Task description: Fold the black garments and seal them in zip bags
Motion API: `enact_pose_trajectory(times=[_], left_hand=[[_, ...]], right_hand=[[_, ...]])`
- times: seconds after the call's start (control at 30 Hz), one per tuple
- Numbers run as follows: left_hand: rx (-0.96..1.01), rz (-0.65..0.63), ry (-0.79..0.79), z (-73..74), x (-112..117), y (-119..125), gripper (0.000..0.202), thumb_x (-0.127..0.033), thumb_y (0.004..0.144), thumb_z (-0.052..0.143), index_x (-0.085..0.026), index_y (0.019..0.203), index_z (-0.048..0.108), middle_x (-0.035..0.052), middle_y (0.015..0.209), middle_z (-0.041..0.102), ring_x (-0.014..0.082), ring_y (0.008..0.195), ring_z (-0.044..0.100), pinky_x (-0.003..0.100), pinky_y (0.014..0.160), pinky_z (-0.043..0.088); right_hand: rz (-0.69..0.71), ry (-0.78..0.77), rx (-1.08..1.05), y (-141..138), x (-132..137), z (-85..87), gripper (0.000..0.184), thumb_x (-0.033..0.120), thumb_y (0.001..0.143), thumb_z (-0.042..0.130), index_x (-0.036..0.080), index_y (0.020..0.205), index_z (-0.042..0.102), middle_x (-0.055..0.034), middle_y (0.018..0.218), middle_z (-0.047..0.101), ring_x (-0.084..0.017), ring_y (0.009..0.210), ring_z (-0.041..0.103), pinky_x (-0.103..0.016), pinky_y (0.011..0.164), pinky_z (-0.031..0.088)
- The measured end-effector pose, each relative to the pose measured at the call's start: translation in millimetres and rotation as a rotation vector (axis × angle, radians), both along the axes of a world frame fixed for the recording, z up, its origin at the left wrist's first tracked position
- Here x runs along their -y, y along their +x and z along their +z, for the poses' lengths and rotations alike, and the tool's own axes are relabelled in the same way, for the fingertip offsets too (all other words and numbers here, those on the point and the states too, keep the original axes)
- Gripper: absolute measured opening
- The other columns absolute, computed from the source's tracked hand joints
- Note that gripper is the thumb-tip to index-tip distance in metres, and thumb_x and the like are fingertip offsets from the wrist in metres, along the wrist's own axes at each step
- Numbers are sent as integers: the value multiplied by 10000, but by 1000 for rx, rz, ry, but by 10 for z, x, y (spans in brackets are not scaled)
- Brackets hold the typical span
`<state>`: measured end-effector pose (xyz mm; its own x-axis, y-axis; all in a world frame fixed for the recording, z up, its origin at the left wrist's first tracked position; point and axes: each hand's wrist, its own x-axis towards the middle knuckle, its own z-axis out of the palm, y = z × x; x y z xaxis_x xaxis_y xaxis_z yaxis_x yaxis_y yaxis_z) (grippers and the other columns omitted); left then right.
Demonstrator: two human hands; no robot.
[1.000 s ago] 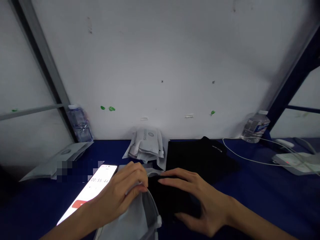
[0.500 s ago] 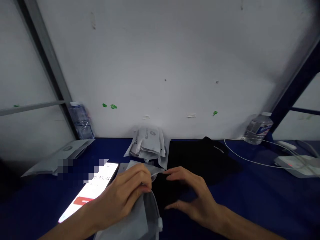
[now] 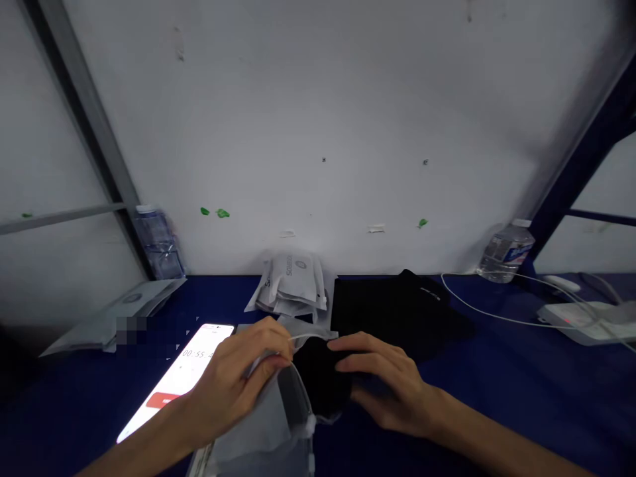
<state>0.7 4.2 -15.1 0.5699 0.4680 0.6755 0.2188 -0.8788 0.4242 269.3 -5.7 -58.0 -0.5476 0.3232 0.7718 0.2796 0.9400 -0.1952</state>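
My left hand [image 3: 253, 377] pinches the upper edge of a frosted zip bag [image 3: 258, 430] at its mouth. The bag lies slanted toward me, and its slider shows near the lower right. A folded black cloth [image 3: 320, 377] sits at the bag's opening, its left end partly within the mouth. My right hand [image 3: 387, 384] grips the cloth from the right, fingers on top and thumb lower down, partly in shadow. Behind it, a larger black fabric piece [image 3: 382, 311] with small white lettering lies spread on the table.
Filled frosted bags [image 3: 295, 285] are stacked by the wall. Flat bags [image 3: 124, 308] lie at left, near a lit phone [image 3: 183, 377] showing a timer. Bottles stand at left [image 3: 161, 242] and right [image 3: 507, 252]. A white cable [image 3: 477, 308] runs to a power strip [image 3: 581, 321].
My right hand has closed on the black cloth and brought it left into the bag's mouth. The bag now opens wider around it; my left hand keeps its pinch.
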Motion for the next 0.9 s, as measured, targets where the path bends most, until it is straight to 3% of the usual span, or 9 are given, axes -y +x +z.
enact_pose_trajectory(times=[0.2, 0.33, 0.5, 0.6, 0.73, 0.9], left_hand=[[66, 30, 8, 8, 28, -41, 298, -47, 930, 557, -269, 1120, 616, -8, 1007, 717, 140, 938, 685, 253, 821, 542], [28, 86, -111, 75, 60, -34, 442, -154, 937, 579, -322, 1336, 493, -6, 1109, 741, 171, 1055, 688, 304, 946, 539], [-119, 115, -166, 131, 108, -63, 370, -261, 951, 565, -350, 1309, 585, 26, 1247, 702, 239, 1127, 673, 394, 954, 564], [-117, 124, -135, 94, 126, -108, 427, -352, 939, 587, -359, 1365, 555, 58, 1305, 670, 286, 1169, 648, 461, 949, 571], [-97, 120, -147, 30, 113, -135, 715, -565, 808, 707, -345, 1448, 476, 103, 1408, 589, 360, 1236, 589, 555, 995, 523], [-266, 172, -220, 45, 80, -89, 1044, -471, 667, 846, -342, 1539, 286, 132, 1488, 498, 399, 1303, 520, 653, 1025, 443]], right_hand=[[-1, -43, -181, 22, 90, 171, 390, 113, 828, 709, 188, 1193, 593, -124, 1167, 656, -236, 1004, 675, -363, 805, 591], [-43, -74, -307, 70, 130, 296, 363, 126, 805, 753, 212, 1138, 638, -110, 1126, 676, -255, 978, 678, -378, 741, 587], [-188, -181, -460, 45, 154, 364, 208, 120, 802, 747, 239, 964, 694, -81, 1036, 699, -251, 914, 692, -379, 713, 578], [-255, -232, -504, -14, 152, 344, 157, 170, 810, 758, 246, 935, 701, -74, 1019, 699, -230, 856, 696, -350, 671, 583], [-282, -331, -426, -66, 110, 286, 165, 253, 805, 788, 246, 951, 711, -74, 1079, 697, -206, 811, 693, -325, 638, 582], [-211, -349, -227, -56, 78, 247, 285, 217, 865, 702, 275, 1144, 689, -85, 1256, 648, -233, 993, 677, -376, 782, 591]])
